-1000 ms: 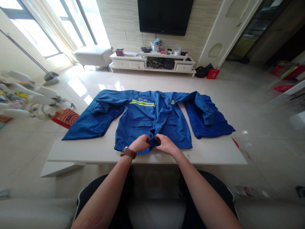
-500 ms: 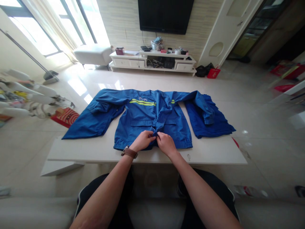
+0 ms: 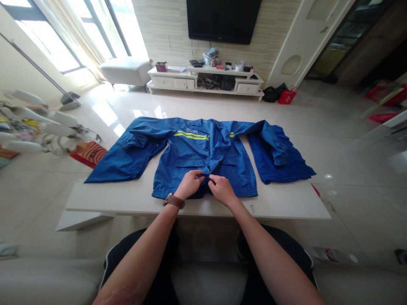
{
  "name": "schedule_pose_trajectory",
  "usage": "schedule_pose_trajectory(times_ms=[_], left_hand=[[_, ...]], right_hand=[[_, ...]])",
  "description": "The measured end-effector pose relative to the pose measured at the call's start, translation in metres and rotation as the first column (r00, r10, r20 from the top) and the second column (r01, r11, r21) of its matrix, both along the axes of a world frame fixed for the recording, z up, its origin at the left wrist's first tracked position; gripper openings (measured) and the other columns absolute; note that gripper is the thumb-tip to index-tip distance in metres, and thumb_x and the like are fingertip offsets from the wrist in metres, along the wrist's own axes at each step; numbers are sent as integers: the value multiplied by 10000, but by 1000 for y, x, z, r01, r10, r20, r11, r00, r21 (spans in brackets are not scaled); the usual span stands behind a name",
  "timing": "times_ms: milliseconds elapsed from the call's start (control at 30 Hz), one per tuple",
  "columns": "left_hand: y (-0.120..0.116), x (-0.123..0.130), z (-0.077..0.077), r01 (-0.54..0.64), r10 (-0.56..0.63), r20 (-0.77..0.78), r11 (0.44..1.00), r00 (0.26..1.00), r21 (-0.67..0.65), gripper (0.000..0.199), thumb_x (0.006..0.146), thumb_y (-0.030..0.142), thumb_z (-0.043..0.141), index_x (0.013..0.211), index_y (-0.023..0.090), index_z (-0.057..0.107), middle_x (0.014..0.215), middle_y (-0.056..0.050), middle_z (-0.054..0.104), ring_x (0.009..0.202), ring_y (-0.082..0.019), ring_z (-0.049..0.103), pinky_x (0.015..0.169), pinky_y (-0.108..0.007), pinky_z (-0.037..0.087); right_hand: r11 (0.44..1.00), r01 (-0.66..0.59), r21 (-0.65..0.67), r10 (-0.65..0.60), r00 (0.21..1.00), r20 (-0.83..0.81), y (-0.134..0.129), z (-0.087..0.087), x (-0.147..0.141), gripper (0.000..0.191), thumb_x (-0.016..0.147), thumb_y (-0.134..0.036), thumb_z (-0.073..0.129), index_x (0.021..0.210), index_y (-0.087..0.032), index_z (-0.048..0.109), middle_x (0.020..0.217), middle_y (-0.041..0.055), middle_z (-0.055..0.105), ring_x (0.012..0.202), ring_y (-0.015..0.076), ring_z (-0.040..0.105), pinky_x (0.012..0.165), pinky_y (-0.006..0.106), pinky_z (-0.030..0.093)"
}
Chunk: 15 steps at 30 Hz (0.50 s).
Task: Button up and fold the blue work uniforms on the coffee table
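Both hands meet at the front opening of a blue jacket (image 3: pixel 190 156), low on its middle seam. Left hand (image 3: pixel 190 185), with a brown watch strap (image 3: pixel 173 201) at the wrist, is pinched on the left edge of the opening; right hand (image 3: pixel 222 190) is pinched on the right edge, fingertips of the two hands almost touching.

The jacket is laid flat, front up, on a white table (image 3: pixel 127 199), its hem near the table's close edge. Yellow-green reflective stripes (image 3: pixel 191 135) are seen across the chest. Its sleeves are spread to either side — the one at the picture's left hangs off the table's edge, the other is bunched over a second blue cloth (image 3: pixel 288 163) at the table's right end.

Beyond the table, a black television (image 3: pixel 222 19) is mounted on the far wall above a low white cabinet (image 3: pixel 203 82) cluttered with small items. A red bag (image 3: pixel 286 96) stands on the pale tiled floor near a white door. At the left, a drying rack (image 3: pixel 34 127) is blurred.
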<state>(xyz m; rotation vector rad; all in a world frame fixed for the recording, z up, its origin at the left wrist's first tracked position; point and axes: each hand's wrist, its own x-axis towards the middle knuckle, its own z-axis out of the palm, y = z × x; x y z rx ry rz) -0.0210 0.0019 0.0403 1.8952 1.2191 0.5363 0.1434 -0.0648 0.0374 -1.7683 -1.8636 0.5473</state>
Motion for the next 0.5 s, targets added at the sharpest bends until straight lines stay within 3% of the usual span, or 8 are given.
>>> schedule_pose_trajectory(times_ms=[167,367,500], left_hand=[[-2,4,1,38,-38,-4,999,999,10,198,876,281,561,738,159,635,667,7,591,651,-135,477,641,-263,328],[-1,3,0,41,-42,5,998,999,40,273,892,338,597,678,170,573,633,23,528,650,-129,432,628,-255,308],[1,3,1,-131,138,-77,988,987,82,213,895,295,597,727,168,626,716,-9,606,676,-138,470,653,-258,321]], right_hand=[[999,-47,21,48,998,-30,-2,-3,1,257,953,-196,467,704,-220,526,772,24,669,725,172,562,669,283,278],[995,-51,85,59,994,-91,-3,-7,1,275,949,-228,444,674,-221,453,708,11,605,680,161,509,673,284,287],[991,-21,131,43,986,-162,-3,-2,0,293,947,-258,437,657,-230,413,650,-7,539,646,158,475,657,282,305]])
